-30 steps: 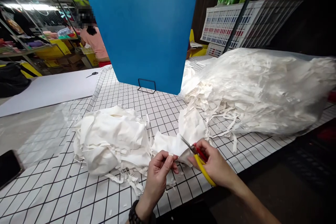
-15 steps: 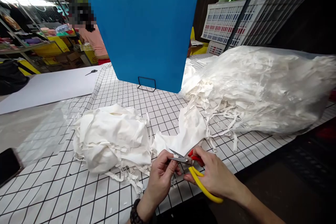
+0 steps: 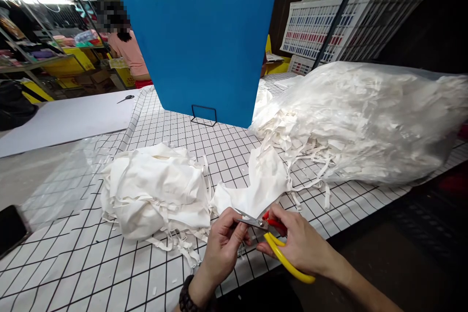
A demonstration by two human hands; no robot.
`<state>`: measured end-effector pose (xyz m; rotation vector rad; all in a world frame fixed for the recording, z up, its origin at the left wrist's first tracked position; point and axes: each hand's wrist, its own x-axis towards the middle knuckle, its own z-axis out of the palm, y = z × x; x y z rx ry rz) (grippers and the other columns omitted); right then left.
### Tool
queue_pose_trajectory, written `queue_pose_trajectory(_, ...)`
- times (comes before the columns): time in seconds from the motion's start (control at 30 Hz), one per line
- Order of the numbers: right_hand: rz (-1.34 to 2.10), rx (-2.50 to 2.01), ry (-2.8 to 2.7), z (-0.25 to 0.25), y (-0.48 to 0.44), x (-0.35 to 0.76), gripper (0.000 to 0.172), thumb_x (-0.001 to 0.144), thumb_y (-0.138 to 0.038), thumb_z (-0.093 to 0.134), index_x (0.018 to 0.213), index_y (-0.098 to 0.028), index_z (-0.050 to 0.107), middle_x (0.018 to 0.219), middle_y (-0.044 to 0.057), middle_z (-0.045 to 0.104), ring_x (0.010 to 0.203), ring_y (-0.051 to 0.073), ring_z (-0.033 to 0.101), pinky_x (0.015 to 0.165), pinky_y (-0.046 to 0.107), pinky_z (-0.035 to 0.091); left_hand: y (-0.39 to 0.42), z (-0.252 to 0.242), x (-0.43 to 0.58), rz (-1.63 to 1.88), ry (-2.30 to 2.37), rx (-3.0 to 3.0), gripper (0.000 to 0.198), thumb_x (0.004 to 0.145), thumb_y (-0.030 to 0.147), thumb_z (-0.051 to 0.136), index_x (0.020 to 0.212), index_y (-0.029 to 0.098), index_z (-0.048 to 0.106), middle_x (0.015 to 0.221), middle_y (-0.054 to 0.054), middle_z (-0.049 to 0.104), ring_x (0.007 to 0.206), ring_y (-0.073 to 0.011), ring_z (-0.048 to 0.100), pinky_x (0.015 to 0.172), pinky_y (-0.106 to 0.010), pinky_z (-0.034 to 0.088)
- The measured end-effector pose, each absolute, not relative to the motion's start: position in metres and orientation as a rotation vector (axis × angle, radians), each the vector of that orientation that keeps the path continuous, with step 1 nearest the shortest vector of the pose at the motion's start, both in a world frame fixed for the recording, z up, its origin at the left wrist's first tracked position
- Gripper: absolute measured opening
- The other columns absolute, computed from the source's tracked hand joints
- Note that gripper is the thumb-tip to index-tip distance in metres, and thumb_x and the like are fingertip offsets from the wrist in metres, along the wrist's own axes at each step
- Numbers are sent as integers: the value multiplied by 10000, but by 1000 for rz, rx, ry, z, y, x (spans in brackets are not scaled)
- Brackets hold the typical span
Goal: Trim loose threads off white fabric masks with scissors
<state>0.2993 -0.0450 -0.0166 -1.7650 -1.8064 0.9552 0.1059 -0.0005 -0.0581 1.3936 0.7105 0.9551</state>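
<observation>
My right hand is closed round scissors with one red and one yellow handle. Their blades point left, slightly parted, and reach the fingertips of my left hand. With thumb and forefinger, my left hand pinches a small white edge of a white garment at the blades; the exact part is mostly hidden. The garment lies spread just beyond both hands, its thin straps trailing right. Left of it sits a heap of similar white garments, with straps hanging toward me.
A large clear bag full of white garments lies at the right. A blue board stands at the back on a wire stand. A phone lies at far left, black scissors farther back. A person is behind.
The scissor blades have drawn a little closer together, and the yellow handle has shifted slightly right. My left hand keeps its pinch in nearly the same place.
</observation>
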Motion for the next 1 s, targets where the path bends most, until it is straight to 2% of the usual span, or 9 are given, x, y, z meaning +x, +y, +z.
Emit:
queue_pose_trajectory(0.3,849,-1797,-1834,-16,-46,299,371,698,-484,738,782,-245,467,673,-30,597,591,161,521,538,259,348,-1,-61,104,956,697,1398,201,930,294,541,821,162,645,777,-26,517,637,-142,583,606,-261,477)
queue_pose_trajectory(0.57,801,-1780,-1876,-18,-46,302,260,703,-316,694,747,-243,448,613,-44,577,536,141,477,510,250,314,-1,-56,104,930,694,1402,222,929,313,541,801,166,648,751,-26,527,626,-144,578,597,-259,481)
queue_pose_trajectory(0.77,721,-1778,-1905,-26,-45,304,288,721,-347,699,732,-238,433,577,-61,510,514,127,419,502,249,293,0,-57,103,921,684,1379,212,928,297,547,798,161,645,775,-29,523,634,-138,571,600,-254,479)
queue_pose_trajectory(0.87,791,-1750,-1854,-30,-45,304,342,725,-385,723,708,-234,417,562,-74,443,510,115,375,489,243,279,0,-57,104,911,673,1328,207,925,305,554,817,159,653,796,-26,515,624,-131,571,592,-255,481)
queue_pose_trajectory(1.0,1097,-1607,-1614,-38,-43,314,402,707,-412,769,720,-229,412,587,-85,396,532,98,343,486,226,288,0,-57,106,915,670,1301,221,927,326,551,830,158,657,799,-26,525,631,-134,579,611,-261,479)
